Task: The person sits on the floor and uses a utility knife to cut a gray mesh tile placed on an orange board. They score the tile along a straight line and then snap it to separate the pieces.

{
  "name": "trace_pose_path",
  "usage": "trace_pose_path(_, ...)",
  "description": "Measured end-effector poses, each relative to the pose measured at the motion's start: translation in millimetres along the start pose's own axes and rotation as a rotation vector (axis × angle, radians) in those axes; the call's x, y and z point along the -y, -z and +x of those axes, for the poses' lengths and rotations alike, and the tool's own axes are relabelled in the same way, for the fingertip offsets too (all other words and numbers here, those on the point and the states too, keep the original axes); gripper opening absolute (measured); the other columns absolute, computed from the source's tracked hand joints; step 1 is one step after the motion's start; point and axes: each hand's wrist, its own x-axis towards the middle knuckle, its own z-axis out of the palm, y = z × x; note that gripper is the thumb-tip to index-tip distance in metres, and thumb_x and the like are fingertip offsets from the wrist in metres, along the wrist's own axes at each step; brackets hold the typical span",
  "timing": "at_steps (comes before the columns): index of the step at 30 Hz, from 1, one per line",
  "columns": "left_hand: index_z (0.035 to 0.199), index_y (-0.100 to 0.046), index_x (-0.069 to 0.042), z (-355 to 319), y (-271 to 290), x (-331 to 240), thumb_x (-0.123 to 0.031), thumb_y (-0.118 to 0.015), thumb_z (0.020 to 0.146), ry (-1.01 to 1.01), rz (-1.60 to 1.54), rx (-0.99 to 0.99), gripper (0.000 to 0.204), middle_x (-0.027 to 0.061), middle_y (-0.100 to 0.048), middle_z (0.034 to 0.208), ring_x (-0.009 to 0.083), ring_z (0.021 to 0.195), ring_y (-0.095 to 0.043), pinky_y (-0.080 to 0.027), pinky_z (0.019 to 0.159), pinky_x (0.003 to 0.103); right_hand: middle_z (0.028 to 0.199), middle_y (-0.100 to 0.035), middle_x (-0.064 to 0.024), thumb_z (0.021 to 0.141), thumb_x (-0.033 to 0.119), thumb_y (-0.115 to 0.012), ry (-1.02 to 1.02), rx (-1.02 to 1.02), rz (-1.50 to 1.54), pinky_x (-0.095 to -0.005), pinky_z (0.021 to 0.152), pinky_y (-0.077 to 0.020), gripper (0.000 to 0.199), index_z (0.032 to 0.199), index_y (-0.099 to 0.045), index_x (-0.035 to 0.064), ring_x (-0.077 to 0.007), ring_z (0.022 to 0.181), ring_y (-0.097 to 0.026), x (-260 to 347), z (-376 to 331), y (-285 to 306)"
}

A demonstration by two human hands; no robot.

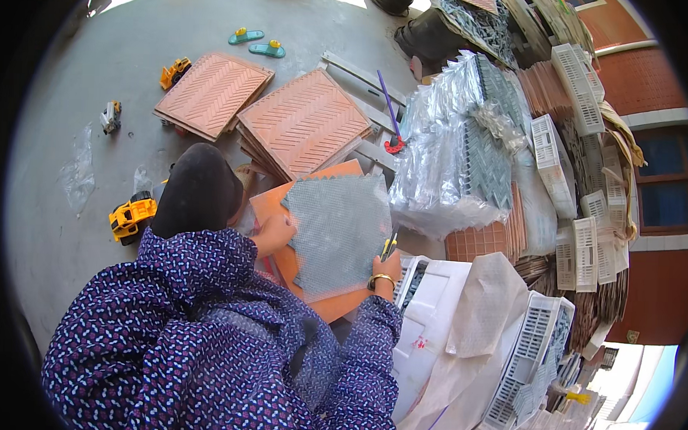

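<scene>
Centrally, mesh sheet, fingers at either side

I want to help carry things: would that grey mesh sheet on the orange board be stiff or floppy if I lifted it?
The grey mesh sheet might sag, since its surface looks like thin netting. It may be heavier than netting alone, because zigzag edges like tile pieces poke out. Those points could perhaps chip if bumped.

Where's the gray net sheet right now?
In the head view, the gray net sheet is near the middle, over the orange board, between the person's left hand and right hand.
</scene>
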Motion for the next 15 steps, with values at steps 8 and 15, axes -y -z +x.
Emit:
trace_pose_path(8,0.072,-0.058,0.001,61.5,14.6,-49.5,-0.014,-0.05,0.074,-0.27,0.105,-0.021,0.018,0.0201,-0.057,0.068,0.0332,0.065,-0.056,-0.043,0.06,0.038,0.09,-0.056,-0.0175,0.062,0.015,-0.064,-0.06,-0.026,0.315,-0.0372,0.077,-0.0417,0.048,0.102,-0.045,-0.0033,-0.032,0.085,-0.055,-17.3,-95.0,-6.4)
trace_pose_path(15,0.075,-0.06,0.001,107.5,8.1,-53.6,-0.018,-0.053,0.074,-0.42,0.224,-0.11,0.02,0.0215,-0.057,0.072,0.0344,0.07,-0.057,-0.043,0.063,0.04,0.08,-0.057,-0.0131,0.076,0.006,-0.048,-0.005,0.112,0.716,-0.0256,0.047,-0.0472,0.049,0.12,-0.029,0.0022,-0.0164,0.051,-0.058,32.4,-111.2,17.3)
